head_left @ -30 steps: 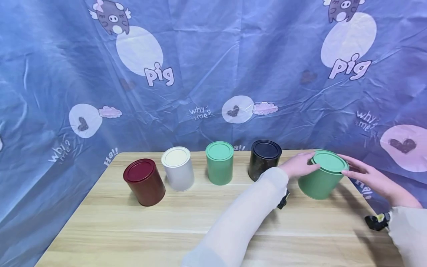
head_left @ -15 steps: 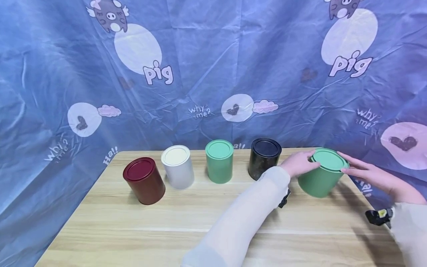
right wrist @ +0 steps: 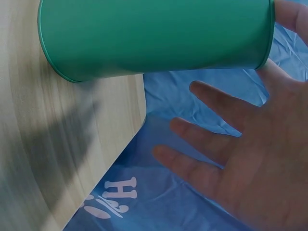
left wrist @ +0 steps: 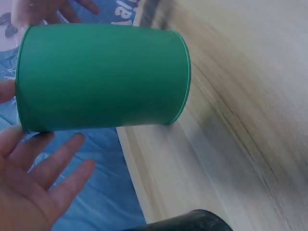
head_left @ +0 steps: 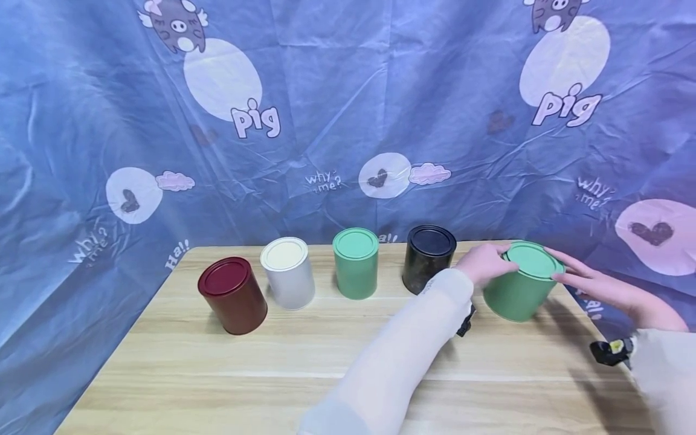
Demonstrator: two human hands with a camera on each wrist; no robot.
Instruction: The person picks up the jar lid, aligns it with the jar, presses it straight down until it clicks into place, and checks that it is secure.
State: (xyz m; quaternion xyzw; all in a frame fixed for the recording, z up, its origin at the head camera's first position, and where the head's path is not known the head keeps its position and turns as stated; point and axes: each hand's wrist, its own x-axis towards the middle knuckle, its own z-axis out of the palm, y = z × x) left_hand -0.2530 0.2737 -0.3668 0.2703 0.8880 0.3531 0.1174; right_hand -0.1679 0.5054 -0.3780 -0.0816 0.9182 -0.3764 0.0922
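Observation:
Both hands are at the top of a green can (head_left: pixel 516 296) at the right end of the table. Its round lid (head_left: pixel 533 260) sits on top. The left hand (head_left: pixel 484 266) pinches the lid's near-left edge, thumb at the top rim; its other fingers spread beside the can in the left wrist view. From the right, the right hand (head_left: pixel 609 290) holds the opposite edge between thumb and forefinger. In the right wrist view three of its fingers (right wrist: pixel 211 139) stretch out apart from the can wall. The can is upright in the head view.
A black can (head_left: pixel 429 260) stands just left of the left hand, partly behind the forearm. Farther left are a smaller green can (head_left: pixel 356 269), a white can (head_left: pixel 290 281) and a dark red can (head_left: pixel 236 302). The wooden table (head_left: pixel 244 386) ends at a blue printed curtain (head_left: pixel 326 90).
The head view has shifted very slightly. Both hands keep their places at the lid's edge, and the cans stand as before.

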